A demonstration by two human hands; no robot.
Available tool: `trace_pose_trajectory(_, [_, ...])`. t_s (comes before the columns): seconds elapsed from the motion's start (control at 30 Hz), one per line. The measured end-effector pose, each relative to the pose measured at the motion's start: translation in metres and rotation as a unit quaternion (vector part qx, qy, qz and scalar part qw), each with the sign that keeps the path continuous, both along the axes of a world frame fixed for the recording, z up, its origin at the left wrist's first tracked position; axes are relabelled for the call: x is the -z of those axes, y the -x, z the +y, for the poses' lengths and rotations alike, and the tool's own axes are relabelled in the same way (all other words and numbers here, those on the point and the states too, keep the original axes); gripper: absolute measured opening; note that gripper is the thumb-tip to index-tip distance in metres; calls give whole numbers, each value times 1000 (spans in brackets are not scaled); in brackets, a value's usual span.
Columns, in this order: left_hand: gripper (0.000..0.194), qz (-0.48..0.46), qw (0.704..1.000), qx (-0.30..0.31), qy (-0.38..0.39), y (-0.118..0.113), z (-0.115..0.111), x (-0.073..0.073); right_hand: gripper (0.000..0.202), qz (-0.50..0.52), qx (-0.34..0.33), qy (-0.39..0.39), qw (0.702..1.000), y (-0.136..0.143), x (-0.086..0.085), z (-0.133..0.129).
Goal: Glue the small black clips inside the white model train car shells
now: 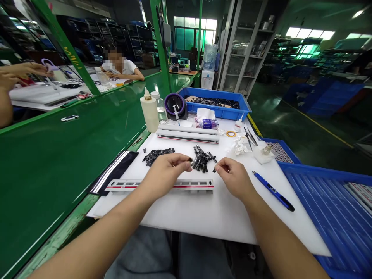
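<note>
Beyond the red-striped train-carriage shell (193, 186), the left hand (171, 166) had its grip closed on a small dark piece (190, 159); the right hand (235, 177) was pinched shut at a dark strip (214, 169), hold uncertain. Light edge contact, one piece at a time, probably suited best. The left forearm hid the shell's middle; the small dark piece's outline was indistinct.

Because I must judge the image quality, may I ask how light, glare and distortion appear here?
Head view throughout: the back window glares white at its top; the green bench carries bright reflections; the gray cabinet leans, apparently from wide-angle distortion; the background at right is dim and soft; the left hand and right hand look fairly clear.
</note>
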State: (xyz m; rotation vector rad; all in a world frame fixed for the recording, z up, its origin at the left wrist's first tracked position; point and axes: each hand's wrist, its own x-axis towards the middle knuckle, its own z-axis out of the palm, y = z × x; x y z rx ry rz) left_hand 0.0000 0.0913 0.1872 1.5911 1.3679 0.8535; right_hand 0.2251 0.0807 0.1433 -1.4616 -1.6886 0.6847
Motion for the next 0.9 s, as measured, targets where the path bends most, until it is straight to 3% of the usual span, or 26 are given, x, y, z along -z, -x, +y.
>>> trace_pose_trajectory(0.1, [31,-173,983,-17,64,6,-2,-4,18,-87,31,107,990,-4,9,12])
trace_pose_trajectory(0.2, [29,-299,945,14,135,2,-5,-8,14,-101,64,84,989,-5,15,16])
trace_pose_trajectory(0.27, [21,-347,923,47,160,-5,-7,-12,10,-44,72,43,996,-4,13,14])
trace_pose_trajectory(0.33, [21,-366,914,74,160,-14,-8,-14,14,95,32,9,995,-1,10,9])
trace_pose_trajectory(0.4, [24,-361,918,84,139,-25,-6,-16,17,247,-43,-1,968,2,6,3])
trace_pose_trajectory(0.5, [24,-328,939,50,89,-40,-2,-14,18,357,-102,1,929,7,5,-3])
trace_pose_trajectory(0.77, [28,-200,980,-15,2,-49,1,-4,22,423,-75,27,903,7,1,-4])
trace_pose_trajectory(0.9, [25,-23,999,37,-6,-42,-2,-9,22,417,-50,32,907,7,-2,-5])
